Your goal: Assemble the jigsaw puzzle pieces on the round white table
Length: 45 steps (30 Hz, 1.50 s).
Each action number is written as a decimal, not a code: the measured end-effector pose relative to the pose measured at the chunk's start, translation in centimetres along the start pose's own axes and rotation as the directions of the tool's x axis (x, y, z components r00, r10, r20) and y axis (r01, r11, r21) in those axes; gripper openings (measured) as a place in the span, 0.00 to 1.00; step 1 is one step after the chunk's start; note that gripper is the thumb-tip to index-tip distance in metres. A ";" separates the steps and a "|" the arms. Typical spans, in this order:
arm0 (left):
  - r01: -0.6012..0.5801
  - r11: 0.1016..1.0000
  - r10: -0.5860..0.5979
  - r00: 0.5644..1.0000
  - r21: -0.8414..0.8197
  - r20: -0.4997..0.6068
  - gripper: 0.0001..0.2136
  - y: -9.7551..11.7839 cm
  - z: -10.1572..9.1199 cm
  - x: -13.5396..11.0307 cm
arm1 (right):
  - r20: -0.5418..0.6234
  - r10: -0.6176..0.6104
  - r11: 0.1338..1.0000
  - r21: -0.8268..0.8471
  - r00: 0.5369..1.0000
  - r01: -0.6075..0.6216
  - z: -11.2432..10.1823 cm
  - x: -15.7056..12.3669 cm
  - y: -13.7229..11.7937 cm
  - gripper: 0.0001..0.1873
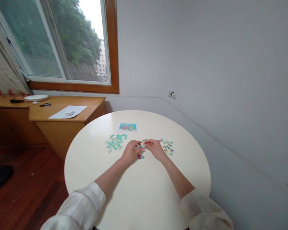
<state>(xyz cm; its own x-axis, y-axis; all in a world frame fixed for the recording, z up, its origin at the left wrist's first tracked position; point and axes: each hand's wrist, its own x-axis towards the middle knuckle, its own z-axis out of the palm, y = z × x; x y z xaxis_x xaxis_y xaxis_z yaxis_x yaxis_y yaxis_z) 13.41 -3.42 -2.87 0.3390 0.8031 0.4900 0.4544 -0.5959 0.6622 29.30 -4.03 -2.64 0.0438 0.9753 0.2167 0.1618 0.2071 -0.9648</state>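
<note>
Two bare hands, both over the middle of a round white table (136,191), working at small jigsaw pieces. Left hand (131,150): fingers curled, thumb and forefinger apart, tips right at the middle pieces (141,146); can't tell if it grips one. Right hand (155,147): fingers bent and drawn together, tips at the same spot, something pale by them; looks like a pinch, but too small to confirm.

Middle pieces lie between and under the fingertips, partly hidden; whether they're joined, can't tell. Pink-and-teal piece (140,157) on the tabletop just below the left thumb. Teal pile (115,142) loose, left of the left hand, well apart from it. Mixed-colour pile (168,147) just right of the right hand. Picture card (127,127) flat beyond the hands, cartoon figures on a teal ground.

Handling, my judgement: pieces very light, thin, fairly stiff, likely cardboard. Flat on a smooth top, so they probably slide easily and are hard to pick up; knobs could bend or peel if forced. Best hold: thumb and fingertip on opposite edges, on the wider body rather than a narrow knob; press down flat with a fingertip.

Background: wooden desk (59,124) at left with a paper sheet (62,113) and white plate (36,97).
</note>
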 end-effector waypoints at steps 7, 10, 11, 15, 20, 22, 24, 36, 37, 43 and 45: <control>0.007 0.999 -0.007 1.000 0.032 0.007 0.09 0.2 -0.1 0.0 | 0.025 0.040 0.996 0.076 0.999 -0.042 0.5 -0.1 -0.1 0.10; -0.026 0.999 0.027 1.000 0.028 -0.002 0.11 0.3 -0.2 0.0 | 0.013 0.060 0.993 0.101 0.998 -0.061 0.6 -0.1 0.0 0.11; -0.036 0.999 0.036 0.999 0.030 -0.002 0.11 0.4 -0.2 -0.1 | 0.012 0.066 0.992 0.105 0.998 -0.066 0.6 -0.1 0.0 0.11; -0.021 0.998 0.020 1.000 0.057 0.010 0.09 0.7 -0.4 0.0 | 0.027 0.073 0.993 0.087 0.997 -0.075 0.7 -0.1 0.1 0.12; 0.024 0.995 -0.027 0.999 0.093 0.037 0.08 0.8 -0.6 0.1 | 0.047 0.039 0.999 0.004 0.998 -0.039 0.6 -0.1 0.2 0.11; 0.058 0.993 -0.062 0.997 0.106 0.037 0.09 0.7 -0.8 0.2 | 0.051 -0.011 0.992 -0.122 0.999 0.017 0.5 -0.2 0.2 0.09; 0.099 0.988 -0.104 0.994 0.117 0.035 0.09 0.6 -0.9 0.2 | 0.064 -0.092 0.946 -0.306 0.994 0.107 0.4 -0.3 0.2 0.08; 0.169 0.981 -0.178 0.980 0.096 0.088 0.10 0.6 -1.4 0.2 | 0.270 -0.165 0.563 -0.764 0.949 0.316 0.2 -0.9 0.1 0.15; 0.168 0.981 -0.177 0.979 0.101 0.096 0.10 0.7 -1.4 0.1 | 0.286 -0.168 0.552 -0.766 0.943 0.330 0.2 -0.9 0.0 0.15; 0.166 0.980 -0.177 0.978 0.107 0.110 0.10 0.9 -1.4 0.1 | 0.283 -0.181 0.570 -0.751 0.942 0.335 0.1 -0.9 -0.2 0.11; 0.165 0.981 -0.177 0.977 0.104 0.116 0.09 0.9 -1.4 0.1 | 0.279 -0.181 0.585 -0.740 0.943 0.332 0.1 -0.9 -0.3 0.10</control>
<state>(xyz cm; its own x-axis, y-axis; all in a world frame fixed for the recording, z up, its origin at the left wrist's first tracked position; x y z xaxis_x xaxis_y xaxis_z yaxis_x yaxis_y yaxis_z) 12.67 -3.87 -1.47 0.3465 0.8900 0.2962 0.5875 -0.4521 0.6712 29.13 -4.94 -2.58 -0.2635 0.9037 0.3374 0.8391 0.3873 -0.3819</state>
